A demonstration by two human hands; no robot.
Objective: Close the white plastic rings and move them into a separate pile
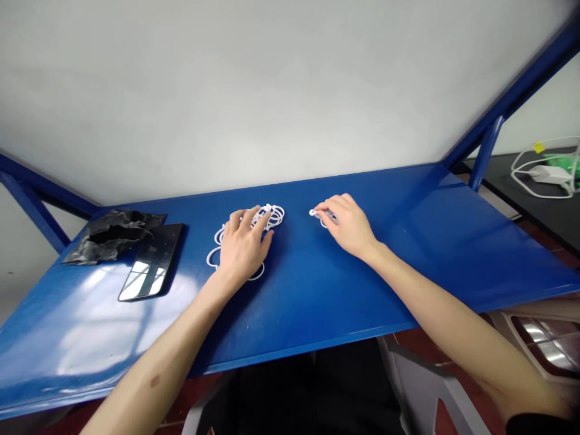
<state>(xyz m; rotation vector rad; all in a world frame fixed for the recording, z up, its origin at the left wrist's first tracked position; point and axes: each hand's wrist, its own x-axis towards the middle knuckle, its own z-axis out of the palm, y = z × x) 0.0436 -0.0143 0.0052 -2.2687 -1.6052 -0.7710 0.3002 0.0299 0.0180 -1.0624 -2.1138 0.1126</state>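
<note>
A tangle of white earphone cable (272, 216) lies looped on the blue table (408, 241) near its middle. My left hand (243, 241) rests flat on top of the loops, fingers spread. My right hand (345, 223) sits a little to the right, fingers curled in a pinch round a white earbud end (312, 212) that pokes out at the fingertips. Part of the cable is hidden beneath both hands.
A black phone (151, 261) lies face up at the left, beside a crumpled black plastic bag (109, 235). Blue frame struts rise at both back corners. A black side table (534, 199) at the right holds a white charger and cable. A grey chair stands under the table's front edge.
</note>
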